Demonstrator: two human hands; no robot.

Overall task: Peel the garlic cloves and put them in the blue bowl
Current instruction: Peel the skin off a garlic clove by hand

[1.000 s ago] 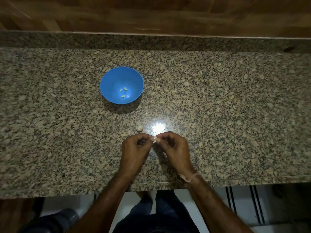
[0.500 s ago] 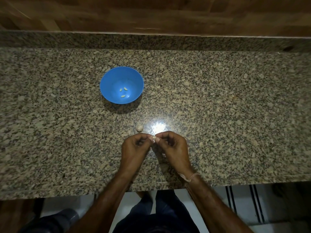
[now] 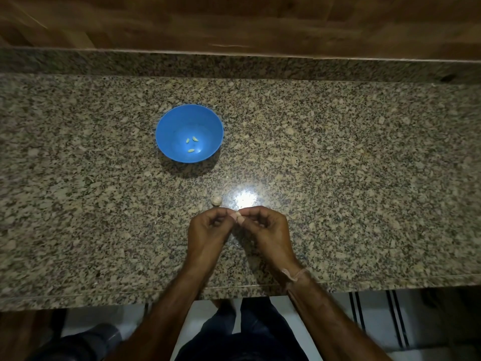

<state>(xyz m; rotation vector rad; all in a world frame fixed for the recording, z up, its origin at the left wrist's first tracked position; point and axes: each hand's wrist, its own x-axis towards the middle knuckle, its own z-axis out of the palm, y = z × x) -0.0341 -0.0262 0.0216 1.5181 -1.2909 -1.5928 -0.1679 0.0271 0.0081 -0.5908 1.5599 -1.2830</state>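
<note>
left hand (image 3: 208,230) and right hand (image 3: 268,230), fingers curled, meet fingertip to fingertip, both pinching one garlic clove (image 3: 238,217) above the granite counter (image 3: 364,178).

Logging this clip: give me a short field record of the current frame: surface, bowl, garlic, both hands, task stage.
surface: speckled granite counter
bowl: blue bowl, upright, beyond the hands, to their left
in bowl: three peeled cloves
loose garlic: one garlic piece on the counter, apart from the hands
left hand: pinches a garlic clove
right hand: pinches the same clove
stage: peeling under way; held clove not yet in bowl
</note>
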